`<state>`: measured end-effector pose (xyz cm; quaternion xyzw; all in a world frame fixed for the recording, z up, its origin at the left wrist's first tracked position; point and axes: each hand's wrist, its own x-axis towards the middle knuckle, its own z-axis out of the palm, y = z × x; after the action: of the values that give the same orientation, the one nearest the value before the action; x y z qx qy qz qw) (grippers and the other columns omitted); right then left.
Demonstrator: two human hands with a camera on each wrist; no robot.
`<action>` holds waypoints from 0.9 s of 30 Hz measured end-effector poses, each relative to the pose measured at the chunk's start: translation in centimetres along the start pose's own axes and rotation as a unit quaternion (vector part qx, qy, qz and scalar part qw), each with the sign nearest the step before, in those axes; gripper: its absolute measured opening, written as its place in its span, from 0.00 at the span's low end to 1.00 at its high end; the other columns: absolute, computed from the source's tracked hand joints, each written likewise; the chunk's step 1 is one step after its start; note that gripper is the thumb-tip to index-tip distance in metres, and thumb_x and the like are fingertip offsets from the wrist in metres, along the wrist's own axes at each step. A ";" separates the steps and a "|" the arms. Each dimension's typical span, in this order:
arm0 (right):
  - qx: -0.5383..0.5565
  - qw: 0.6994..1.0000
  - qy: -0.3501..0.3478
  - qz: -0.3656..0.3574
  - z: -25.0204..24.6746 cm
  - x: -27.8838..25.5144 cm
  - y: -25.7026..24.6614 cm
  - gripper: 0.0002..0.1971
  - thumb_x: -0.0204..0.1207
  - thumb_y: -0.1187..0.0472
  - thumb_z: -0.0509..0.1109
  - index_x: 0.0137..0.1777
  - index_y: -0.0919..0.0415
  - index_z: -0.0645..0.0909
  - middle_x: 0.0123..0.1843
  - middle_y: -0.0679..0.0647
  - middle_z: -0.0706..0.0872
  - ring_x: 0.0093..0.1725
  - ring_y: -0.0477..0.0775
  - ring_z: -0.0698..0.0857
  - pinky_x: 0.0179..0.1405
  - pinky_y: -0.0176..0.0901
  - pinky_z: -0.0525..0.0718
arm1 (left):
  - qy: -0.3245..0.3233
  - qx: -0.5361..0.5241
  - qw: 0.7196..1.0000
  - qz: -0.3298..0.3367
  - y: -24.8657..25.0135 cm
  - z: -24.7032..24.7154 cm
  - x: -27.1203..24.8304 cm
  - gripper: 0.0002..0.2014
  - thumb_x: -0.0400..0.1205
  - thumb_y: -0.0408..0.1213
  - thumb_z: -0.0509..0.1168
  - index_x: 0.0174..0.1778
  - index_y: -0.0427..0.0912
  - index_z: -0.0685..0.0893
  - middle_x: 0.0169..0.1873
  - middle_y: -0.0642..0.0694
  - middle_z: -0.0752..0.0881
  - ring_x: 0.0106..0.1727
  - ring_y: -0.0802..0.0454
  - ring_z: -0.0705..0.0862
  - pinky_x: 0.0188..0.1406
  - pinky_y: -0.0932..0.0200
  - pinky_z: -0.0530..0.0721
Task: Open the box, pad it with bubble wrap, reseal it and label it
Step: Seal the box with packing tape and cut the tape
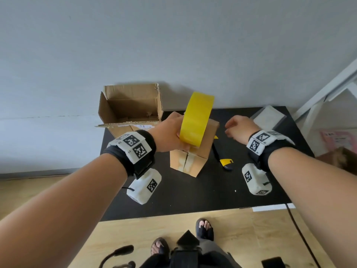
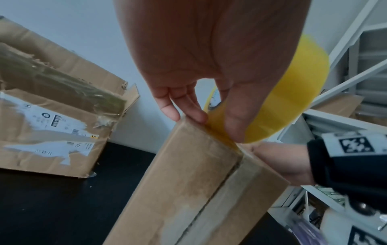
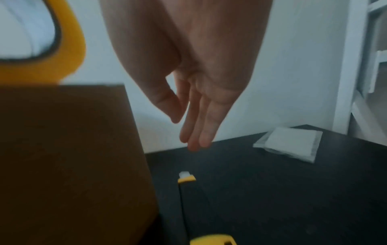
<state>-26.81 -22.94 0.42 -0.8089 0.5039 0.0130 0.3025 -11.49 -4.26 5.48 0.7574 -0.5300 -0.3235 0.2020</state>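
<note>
1. Box (image 1: 193, 151), head view: a small closed cardboard carton stands in the middle of a black table (image 1: 193, 196). The left hand (image 1: 170, 134) holds a yellow tape roll (image 1: 197, 118) upright on the box's near top edge. The right hand (image 1: 240, 130) hovers just right of the box with fingers loosely curled, holding nothing. A yellow and black utility knife (image 1: 222, 155) lies on the table between the box and the right wrist. Far left sits a larger open carton (image 1: 131, 107), flaps up; its inside looks empty. A flat clear packet (image 1: 267, 118) lies at the far right corner.

2. Left wrist view: the thumb (image 2: 236, 122) presses on the roll's outer face while the fingers (image 2: 194, 114) pinch its side. A strip of tape runs from the roll down over the box's centre seam (image 2: 213, 192), whose flaps are shut.

3. Right wrist view: the right hand's fingers (image 3: 201, 126) hang straight and close together, above the knife, touching nothing. The box's brown side fills the left.

4. Handling, as a judgement: the box looks light and fairly stiff, so it may slide under the tape's pull. Best steadied with a flat palm on top or by gripping its sides.
</note>
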 end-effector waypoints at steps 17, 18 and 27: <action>-0.205 0.976 -0.052 0.059 9.5 0.4 5.0 0.31 0.69 0.63 0.75 0.69 0.56 0.65 0.62 0.63 0.73 0.57 0.68 0.80 0.43 0.52 0.78 | -0.023 -0.004 1.000 0.014 -0.2 0.0 0.1 0.45 0.71 0.39 0.78 0.77 0.52 0.55 0.62 0.55 0.60 0.69 0.58 0.64 0.69 0.59 0.70; -0.202 0.975 -0.052 0.077 9.4 0.1 4.9 0.30 0.68 0.64 0.75 0.68 0.58 0.65 0.63 0.63 0.71 0.55 0.67 0.81 0.40 0.51 0.77 | -0.029 -0.009 0.999 0.014 -0.1 0.0 0.1 0.44 0.69 0.43 0.79 0.74 0.59 0.56 0.62 0.57 0.60 0.68 0.57 0.66 0.69 0.57 0.73; -0.097 0.989 -0.036 0.101 3.6 -2.6 5.3 0.18 0.75 0.55 0.66 0.61 0.58 0.67 0.45 0.56 0.82 0.40 0.56 0.82 0.35 0.45 0.76 | -0.045 0.074 0.996 0.032 1.0 0.2 -0.1 0.29 0.74 0.60 0.67 0.71 0.59 0.75 0.72 0.50 0.67 0.71 0.49 0.71 0.70 0.44 0.76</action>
<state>-31.48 -20.63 -4.22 -0.7782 0.5685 0.1215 0.2373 -12.30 -4.48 6.03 0.7374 -0.5854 -0.3104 0.1313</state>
